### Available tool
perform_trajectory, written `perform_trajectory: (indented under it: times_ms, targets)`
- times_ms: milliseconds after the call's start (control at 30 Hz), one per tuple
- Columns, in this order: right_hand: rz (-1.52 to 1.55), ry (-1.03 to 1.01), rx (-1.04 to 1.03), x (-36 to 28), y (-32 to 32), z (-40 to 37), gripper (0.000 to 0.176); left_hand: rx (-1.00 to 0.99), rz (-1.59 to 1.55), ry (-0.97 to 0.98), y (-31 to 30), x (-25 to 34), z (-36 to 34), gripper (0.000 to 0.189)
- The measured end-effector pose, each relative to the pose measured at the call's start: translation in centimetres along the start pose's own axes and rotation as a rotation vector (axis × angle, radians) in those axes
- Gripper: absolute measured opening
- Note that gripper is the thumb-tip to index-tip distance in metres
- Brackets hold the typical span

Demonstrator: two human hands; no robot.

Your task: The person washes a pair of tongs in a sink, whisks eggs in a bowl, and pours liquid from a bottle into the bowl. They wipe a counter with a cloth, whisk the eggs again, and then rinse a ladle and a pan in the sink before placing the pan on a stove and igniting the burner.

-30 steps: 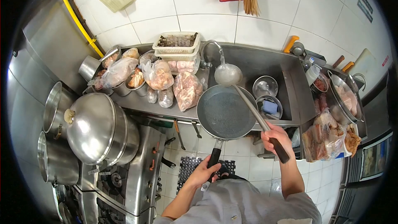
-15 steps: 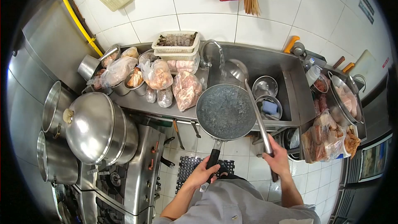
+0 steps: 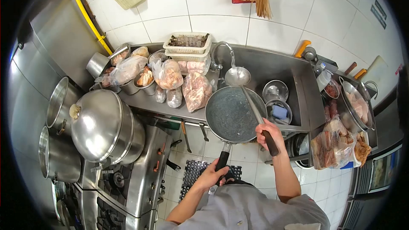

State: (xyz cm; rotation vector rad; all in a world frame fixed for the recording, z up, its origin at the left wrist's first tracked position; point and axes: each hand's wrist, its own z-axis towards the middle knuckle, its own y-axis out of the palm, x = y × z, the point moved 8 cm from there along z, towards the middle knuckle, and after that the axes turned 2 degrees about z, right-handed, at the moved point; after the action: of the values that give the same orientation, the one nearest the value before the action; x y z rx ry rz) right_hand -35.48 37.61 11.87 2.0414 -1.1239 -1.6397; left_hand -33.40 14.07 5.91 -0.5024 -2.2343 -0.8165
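My left hand (image 3: 211, 173) is wrapped round the black handle of a grey pan (image 3: 232, 113), which is held over the front edge of the sink (image 3: 286, 66). The pan's inside looks wet and speckled. In my right hand (image 3: 270, 135) is the dark handle end of a long metal ladle (image 3: 237, 76). Its shaft crosses over the pan, and its bowl lies beyond the far rim, under the faucet (image 3: 225, 49). Water seems to run from the spout into the bowl.
Two metal bowls (image 3: 275, 90) sit in the sink, one holding a blue sponge (image 3: 279, 111). Bagged meat (image 3: 197, 91) and stacked baskets (image 3: 187, 42) stand left of it. A large domed pot (image 3: 102, 125) is on the stove. More bagged meat (image 3: 334, 142) lies at right.
The ladle's bowl has moved from beside the stream to beneath the faucet. My right hand has come up and inward, nearer the pan. The water in the pan looks lower and calmer.
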Motion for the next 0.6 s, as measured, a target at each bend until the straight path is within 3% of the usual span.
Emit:
perform_trajectory:
  times_ms: [167, 267, 600]
  targets:
    - [-0.006, -0.010, -0.007, -0.59, 0.49, -0.17, 0.016, -0.003, 0.010, 0.006, 0.04, 0.31, -0.02, 0.040]
    - [0.025, 0.043, -0.007, -0.50, 0.27, -0.13, 0.049, -0.001, 0.004, 0.005, 0.05, 0.30, -0.06, 0.039]
    - [0.066, 0.035, -0.020, -0.90, 0.00, 0.07, 0.048, -0.006, 0.028, 0.002, -0.17, 0.09, 0.08, 0.043]
